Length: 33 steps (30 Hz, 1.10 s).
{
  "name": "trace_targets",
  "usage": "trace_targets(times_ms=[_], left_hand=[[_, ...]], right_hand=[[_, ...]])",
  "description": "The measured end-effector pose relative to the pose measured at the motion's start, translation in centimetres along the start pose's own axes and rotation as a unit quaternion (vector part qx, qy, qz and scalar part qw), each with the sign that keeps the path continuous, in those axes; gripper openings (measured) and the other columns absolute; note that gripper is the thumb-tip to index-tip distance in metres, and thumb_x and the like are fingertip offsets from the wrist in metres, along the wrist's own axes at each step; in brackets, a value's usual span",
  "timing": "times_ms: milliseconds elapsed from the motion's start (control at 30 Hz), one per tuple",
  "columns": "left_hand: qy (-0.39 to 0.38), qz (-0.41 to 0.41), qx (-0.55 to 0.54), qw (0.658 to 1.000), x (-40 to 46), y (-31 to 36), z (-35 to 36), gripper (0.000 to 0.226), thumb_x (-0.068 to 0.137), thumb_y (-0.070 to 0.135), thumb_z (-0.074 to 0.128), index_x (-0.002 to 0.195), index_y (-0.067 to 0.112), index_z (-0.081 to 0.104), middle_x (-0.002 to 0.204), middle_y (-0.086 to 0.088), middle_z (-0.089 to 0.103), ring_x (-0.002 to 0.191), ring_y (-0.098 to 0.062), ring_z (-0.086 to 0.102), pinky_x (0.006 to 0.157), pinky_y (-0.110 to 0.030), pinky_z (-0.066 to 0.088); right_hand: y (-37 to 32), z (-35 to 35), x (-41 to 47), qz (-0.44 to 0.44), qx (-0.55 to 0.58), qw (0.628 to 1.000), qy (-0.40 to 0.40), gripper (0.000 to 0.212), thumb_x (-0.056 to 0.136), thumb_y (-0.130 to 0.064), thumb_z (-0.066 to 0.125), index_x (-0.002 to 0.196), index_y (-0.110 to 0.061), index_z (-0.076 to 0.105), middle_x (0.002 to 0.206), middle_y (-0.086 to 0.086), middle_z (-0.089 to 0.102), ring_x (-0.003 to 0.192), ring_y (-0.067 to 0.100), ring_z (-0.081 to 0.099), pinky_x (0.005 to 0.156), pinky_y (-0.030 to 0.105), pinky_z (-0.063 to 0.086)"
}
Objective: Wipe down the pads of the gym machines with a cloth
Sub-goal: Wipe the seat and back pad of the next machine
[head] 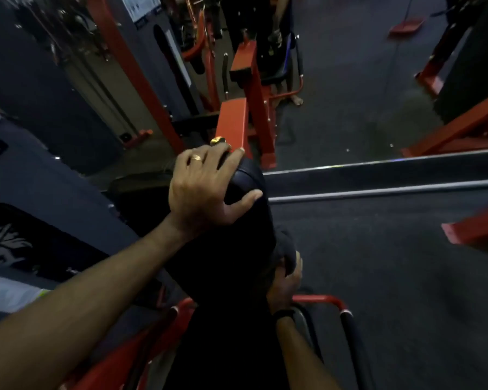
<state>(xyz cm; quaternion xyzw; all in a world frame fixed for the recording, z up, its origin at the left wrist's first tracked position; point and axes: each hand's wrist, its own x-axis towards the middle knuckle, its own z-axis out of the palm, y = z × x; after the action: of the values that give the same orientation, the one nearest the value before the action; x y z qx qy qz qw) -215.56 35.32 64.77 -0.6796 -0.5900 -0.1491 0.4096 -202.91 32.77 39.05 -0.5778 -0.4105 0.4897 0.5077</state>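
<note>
The left hand (206,190) gripped the top end of a black pad (245,220), its fingers curled over the far edge and the thumb wrapped round the near side. A ring sat on 1 finger, and a gold-coloured knob (217,141) showed just beyond the fingertips. The left forearm ran down to the lower left corner of the view.

The right hand (285,282) was lower down, against the right side of the same pad, with its fingers closed round a dark cloth (286,249) that bunched above the knuckles and lay touching the pad's edge. A dark band circled the right wrist. The light was dim and the view blurred, so the fingers themselves could not be made out clearly.

The pad rose upright between the 2 arms, its upper end rounded and glossy. Below it, the machine's red frame (321,299) curved to either side, with a black-gripped handle (352,342) to the right.

Further out, 2 metal bars (378,178) ran across the dark floor to the right of the pad. Beyond the left hand stood another red machine (254,88) with black padding, and someone's bare foot (296,100) rested on the floor beside it. A red dustpan-like object (406,26) lay near the top right.
</note>
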Motion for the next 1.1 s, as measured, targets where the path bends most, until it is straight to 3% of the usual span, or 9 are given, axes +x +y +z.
trace_targets(times_ms=[100,267,333,467,600,700,900,1000,1100], left_hand=[[0.009,0.011,0.011,1.000,-0.2,0.1,0.2,0.065,0.092,0.065,0.051,0.124,0.010,0.066,0.118,-0.012,0.067,0.100,-0.036,0.064,0.083,-0.046,0.043],[0.020,0.012,0.018,1.000,-0.4,0.1,0.2,0.064,0.094,0.063,0.044,0.122,0.010,0.066,0.116,-0.012,0.067,0.099,-0.035,0.064,0.080,-0.045,0.043],[0.023,0.008,0.021,0.999,-0.3,0.1,0.4,0.064,0.094,0.063,0.043,0.121,0.010,0.066,0.115,-0.013,0.067,0.097,-0.035,0.064,0.079,-0.045,0.043],[0.034,0.011,0.029,0.999,-0.3,-0.1,0.5,0.064,0.095,0.063,0.043,0.121,0.010,0.066,0.114,-0.012,0.067,0.094,-0.035,0.064,0.077,-0.044,0.043],[0.024,0.010,0.024,0.999,-0.4,0.0,0.3,0.063,0.095,0.063,0.045,0.124,0.011,0.065,0.116,-0.013,0.066,0.096,-0.036,0.063,0.078,-0.045,0.042],[0.028,0.009,0.020,0.999,-0.5,-0.1,0.5,0.063,0.094,0.064,0.045,0.123,0.011,0.065,0.116,-0.012,0.067,0.096,-0.035,0.063,0.078,-0.045,0.042],[0.042,0.008,0.023,0.999,-0.4,0.0,0.7,0.062,0.094,0.064,0.045,0.122,0.012,0.066,0.114,-0.011,0.068,0.093,-0.033,0.063,0.077,-0.043,0.042],[0.049,0.010,0.021,0.999,-0.5,0.1,0.7,0.061,0.094,0.063,0.045,0.120,0.012,0.066,0.113,-0.011,0.068,0.092,-0.033,0.064,0.076,-0.043,0.043],[0.050,0.004,0.021,0.999,-0.4,0.1,0.7,0.062,0.093,0.064,0.045,0.119,0.012,0.067,0.113,-0.011,0.068,0.092,-0.034,0.064,0.076,-0.042,0.043]], right_hand=[[2.7,-0.9,-0.2,0.052,-0.026,0.998,-0.019,0.079,0.083,-0.050,0.040,0.122,0.016,0.057,0.121,0.034,0.059,0.116,0.046,0.056,0.100,0.058,0.043],[6.3,-2.4,0.4,0.216,-0.029,0.974,-0.067,0.049,0.102,-0.031,0.050,0.128,0.011,0.055,0.127,0.032,0.055,0.123,0.046,0.051,0.102,0.049,0.038],[4.9,-2.0,0.6,0.238,-0.025,0.970,-0.051,0.054,0.099,-0.037,0.048,0.124,0.010,0.058,0.125,0.032,0.058,0.121,0.045,0.052,0.100,0.046,0.039],[-5.7,-0.2,0.3,0.047,0.046,0.998,0.007,0.077,0.076,-0.049,0.038,0.118,0.011,0.063,0.121,0.031,0.062,0.117,0.038,0.057,0.100,0.040,0.038],[-14.4,1.3,0.8,-0.113,0.082,0.990,-0.030,0.050,0.081,-0.041,0.045,0.121,-0.019,0.063,0.119,0.018,0.062,0.111,0.035,0.059,0.096,0.046,0.045],[-10.4,0.9,0.8,-0.138,0.069,0.987,-0.036,0.043,0.084,-0.037,0.048,0.121,-0.019,0.059,0.116,0.016,0.061,0.106,0.037,0.060,0.089,0.054,0.049],[3.2,-1.4,-1.4,0.097,-0.006,0.995,-0.026,0.075,0.075,-0.049,0.035,0.120,0.008,0.056,0.117,0.029,0.058,0.113,0.046,0.055,0.097,0.051,0.041],[4.3,-2.1,-1.4,0.188,0.004,0.982,-0.032,0.083,0.076,-0.055,0.037,0.127,0.008,0.052,0.127,0.029,0.054,0.121,0.045,0.051,0.103,0.051,0.040],[1.7,-1.7,-0.6,0.188,-0.027,0.981,-0.033,0.072,0.078,-0.045,0.037,0.124,0.008,0.055,0.126,0.029,0.055,0.123,0.043,0.050,0.104,0.047,0.037]])
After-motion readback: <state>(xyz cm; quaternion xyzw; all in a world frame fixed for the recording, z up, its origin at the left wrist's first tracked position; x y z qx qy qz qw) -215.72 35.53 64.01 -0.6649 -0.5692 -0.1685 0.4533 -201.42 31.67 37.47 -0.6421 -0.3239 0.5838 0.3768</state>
